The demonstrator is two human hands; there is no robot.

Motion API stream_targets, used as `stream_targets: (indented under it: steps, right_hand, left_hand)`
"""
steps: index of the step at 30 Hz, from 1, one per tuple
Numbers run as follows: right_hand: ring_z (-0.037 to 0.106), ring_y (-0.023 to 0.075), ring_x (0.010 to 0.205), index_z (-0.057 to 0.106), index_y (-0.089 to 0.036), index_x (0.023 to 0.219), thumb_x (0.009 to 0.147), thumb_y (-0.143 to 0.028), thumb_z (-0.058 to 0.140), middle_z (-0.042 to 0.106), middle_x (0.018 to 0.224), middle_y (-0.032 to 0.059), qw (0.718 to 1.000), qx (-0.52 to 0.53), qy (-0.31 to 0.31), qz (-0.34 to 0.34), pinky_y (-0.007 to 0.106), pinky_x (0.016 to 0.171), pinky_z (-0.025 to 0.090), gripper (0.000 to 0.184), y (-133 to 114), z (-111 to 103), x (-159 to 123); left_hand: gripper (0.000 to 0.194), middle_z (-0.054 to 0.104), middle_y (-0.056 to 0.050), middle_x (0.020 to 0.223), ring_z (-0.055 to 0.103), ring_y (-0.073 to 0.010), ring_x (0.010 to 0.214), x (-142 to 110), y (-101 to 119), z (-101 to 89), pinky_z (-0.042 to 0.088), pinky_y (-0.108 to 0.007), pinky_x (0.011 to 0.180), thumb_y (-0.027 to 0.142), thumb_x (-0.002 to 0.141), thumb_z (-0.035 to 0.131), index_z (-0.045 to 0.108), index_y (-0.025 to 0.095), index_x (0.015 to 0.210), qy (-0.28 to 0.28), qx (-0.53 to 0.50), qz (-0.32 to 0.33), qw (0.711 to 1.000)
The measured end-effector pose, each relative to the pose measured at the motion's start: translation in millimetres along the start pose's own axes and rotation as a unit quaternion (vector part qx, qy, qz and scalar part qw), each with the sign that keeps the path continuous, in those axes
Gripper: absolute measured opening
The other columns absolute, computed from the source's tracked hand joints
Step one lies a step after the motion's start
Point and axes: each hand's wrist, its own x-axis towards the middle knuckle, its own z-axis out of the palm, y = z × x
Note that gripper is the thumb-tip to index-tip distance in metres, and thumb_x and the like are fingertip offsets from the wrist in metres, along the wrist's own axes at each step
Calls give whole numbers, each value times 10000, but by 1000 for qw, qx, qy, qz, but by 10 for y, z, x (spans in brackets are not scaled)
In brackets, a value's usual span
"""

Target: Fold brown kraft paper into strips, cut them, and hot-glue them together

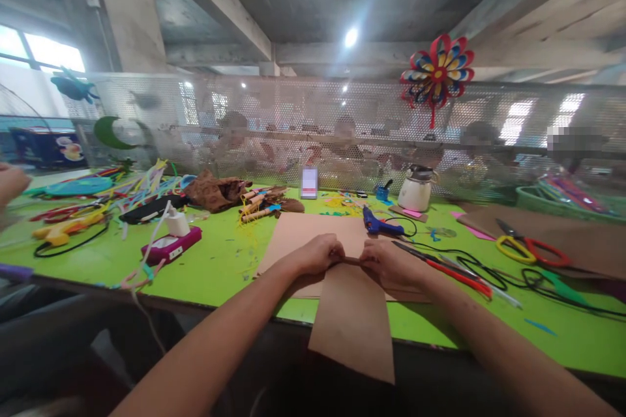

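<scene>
1. So, the person's left hand (323, 254) is closed, fingertips pinching the left side of the narrow folded far end of a light-brown paper strip (353, 326).
2. The right hand (382, 257) is closed too, gripping the right side of that same folded end, with a small gap between the two hands.
3. As for the strip, it lies partly over wide, flat light-brown paper sheets (298, 229) on a bright green counter (220, 273), and its near end sticks out past the counter's front edge.
4. Just past the right hand there's a blue glue gun (381, 223) with a black cord, and near the right forearm sits a long, dark-bladed tool with red handles (460, 276).
5. Further right, scissors with one yellow and one red handle loop (531, 247) rest on brown paper, and a white jug with a dark top (415, 192) stands farther back.
6. Over on the left: a purple power strip (171, 245) with a white plug-in adapter (177, 223), a yellow glue gun (71, 228), and some crumpled dark-brown material (212, 190).
7. Another person's hand (12, 184) pokes in at the left edge, too blurry to say if it holds anything.
</scene>
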Motion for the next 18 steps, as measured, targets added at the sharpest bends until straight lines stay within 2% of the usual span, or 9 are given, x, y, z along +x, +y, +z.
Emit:
stream_targets:
  steps: [4, 9, 13, 18]
  right_hand:
    - [540, 156, 765, 644, -146, 833, 916, -240, 455, 608, 847, 72, 998, -36, 42, 5, 254, 686, 374, 227, -126, 75, 58]
    - [540, 166, 792, 630, -135, 865, 907, -199, 464, 615, 863, 83, 997, -64, 31, 5, 260, 707, 374, 183, -152, 204, 184]
    - [531, 157, 779, 615, -144, 876, 889, -187, 481, 604, 850, 68, 998, -52, 32, 14, 253, 693, 362, 141, -116, 157, 99]
    - [513, 157, 786, 599, -147, 866, 858, -173, 507, 586, 854, 62, 999, -29, 18, 21, 255, 681, 339, 96, -106, 45, -28]
  left_hand:
    - [164, 622, -31, 816, 542, -142, 729, 39, -14, 7, 386, -216, 642, 138, 738, 556, 676, 155, 848, -2, 16, -21, 1000]
    - [109, 587, -37, 766, 516, -164, 729, 92, -16, 67, 369, -241, 636, 263, 752, 596, 642, 166, 773, 19, 41, -24, 999]
    - [83, 579, -36, 784, 497, -159, 738, 90, -33, 104, 362, -240, 644, 239, 774, 576, 623, 170, 775, 33, 49, -5, 998]
    - [45, 574, -37, 776, 485, -149, 716, 74, -28, 84, 360, -236, 627, 181, 754, 569, 605, 156, 760, 24, 47, -17, 998]
